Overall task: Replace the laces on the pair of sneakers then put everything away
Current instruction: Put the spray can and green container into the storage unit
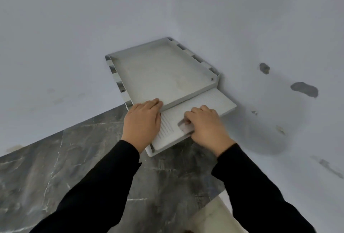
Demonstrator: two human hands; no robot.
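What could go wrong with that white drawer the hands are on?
1. The left hand lies across the front lip of the shallow white plastic top tray, just above the ribbed white plastic drawer; it might get pinched if the drawer slides.
2. The right hand grips the drawer's handle slot, and the drawer sticks out over the dark marbled floor; pulled further, it might drop out.

Right hand (206, 126): fingertips hidden in the handle slot (184, 125) of the ribbed panel (210, 100); space under that panel concealed; cabinet (119, 83) body hidden beneath its top tray (158, 72); both black sleeves (93, 186) cut off at lower edge.
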